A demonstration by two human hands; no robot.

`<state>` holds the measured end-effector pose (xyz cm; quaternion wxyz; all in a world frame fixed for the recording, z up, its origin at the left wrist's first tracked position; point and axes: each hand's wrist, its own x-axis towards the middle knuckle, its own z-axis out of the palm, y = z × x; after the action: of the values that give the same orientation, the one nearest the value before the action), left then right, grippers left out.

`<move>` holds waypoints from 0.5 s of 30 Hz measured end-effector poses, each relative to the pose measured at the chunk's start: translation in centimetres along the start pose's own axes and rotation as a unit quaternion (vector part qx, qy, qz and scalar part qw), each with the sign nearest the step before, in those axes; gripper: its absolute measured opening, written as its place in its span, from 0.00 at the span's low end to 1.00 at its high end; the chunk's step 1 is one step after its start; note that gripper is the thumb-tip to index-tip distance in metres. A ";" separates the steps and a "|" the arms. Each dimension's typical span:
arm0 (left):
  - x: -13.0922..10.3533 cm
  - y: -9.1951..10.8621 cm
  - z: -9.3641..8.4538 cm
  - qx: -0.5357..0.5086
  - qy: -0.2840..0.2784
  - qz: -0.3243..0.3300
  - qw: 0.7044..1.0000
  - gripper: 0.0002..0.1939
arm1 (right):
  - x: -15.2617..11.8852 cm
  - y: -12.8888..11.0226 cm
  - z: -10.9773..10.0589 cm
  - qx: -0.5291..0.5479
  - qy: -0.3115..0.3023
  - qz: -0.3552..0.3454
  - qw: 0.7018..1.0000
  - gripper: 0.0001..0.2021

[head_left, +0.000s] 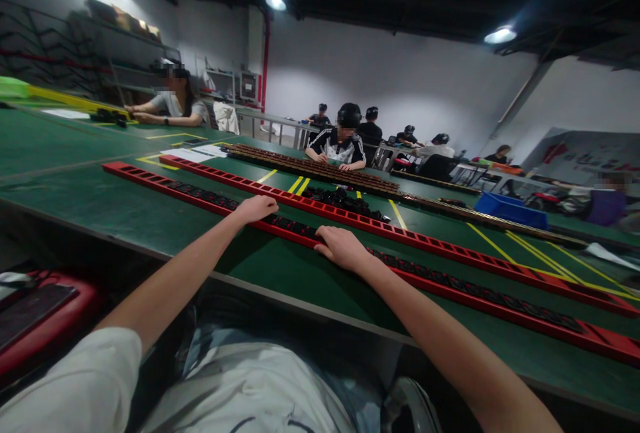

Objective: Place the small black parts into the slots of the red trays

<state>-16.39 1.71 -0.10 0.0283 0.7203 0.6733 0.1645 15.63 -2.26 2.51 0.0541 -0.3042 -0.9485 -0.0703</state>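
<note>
A long red strip (295, 238), its row of openings largely filled with black pieces, runs slantwise across the green table in front of me. My left hand (257, 208) lies over this strip left of its middle, fingers curled down on it and partly hidden. To the right, my right hand (343, 246) is closed over the same strip, its thumb at the near edge and its fingers on top. Just behind lies a second red strip (240, 188) with open slots. A heap of black pieces (345, 201) sits beyond that strip.
Brown-and-black strips (315, 170) lie farther back, with a person (340, 143) working behind them. A blue bin (511, 210) stands at the right. White papers (193, 153) and yellow tape lines mark the green table (65, 173). Another person (175, 103) sits at the far left.
</note>
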 end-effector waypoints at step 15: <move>-0.3 0.4 -0.2 -0.002 0.000 0.003 1.000 0.15 | -0.2 0.2 0.1 -0.008 0.009 -0.021 1.000 0.21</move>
<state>-16.11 1.39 0.12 0.0293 0.7224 0.6707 0.1655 15.88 -2.22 2.39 0.0589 -0.2836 -0.9536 -0.0820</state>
